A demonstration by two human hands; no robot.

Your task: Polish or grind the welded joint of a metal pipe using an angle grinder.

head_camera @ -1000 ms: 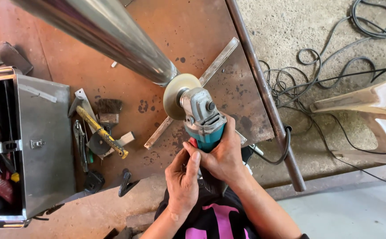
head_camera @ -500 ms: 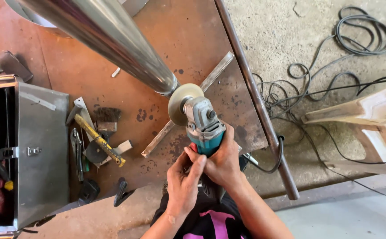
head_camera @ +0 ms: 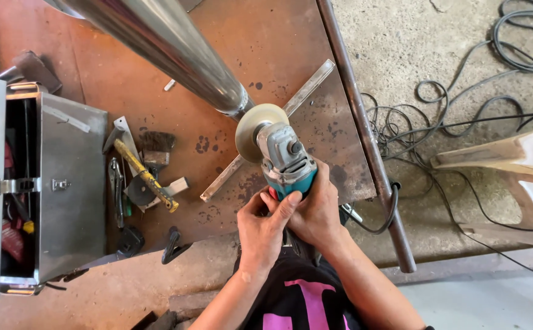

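- While I look down, the open metal toolbox sits far left, and loose tools lie on the rusty plate beside it, untouched.
- My left hand wraps around the back of the teal grinder.
- My right hand grips the grinder's body tight.
- Its round disc sits right by the end of the shiny steel pipe; I cannot tell if they touch.
- I see no sparks, so I think the work on the pipe end is not finished.
- Black cables curl on the floor at right.
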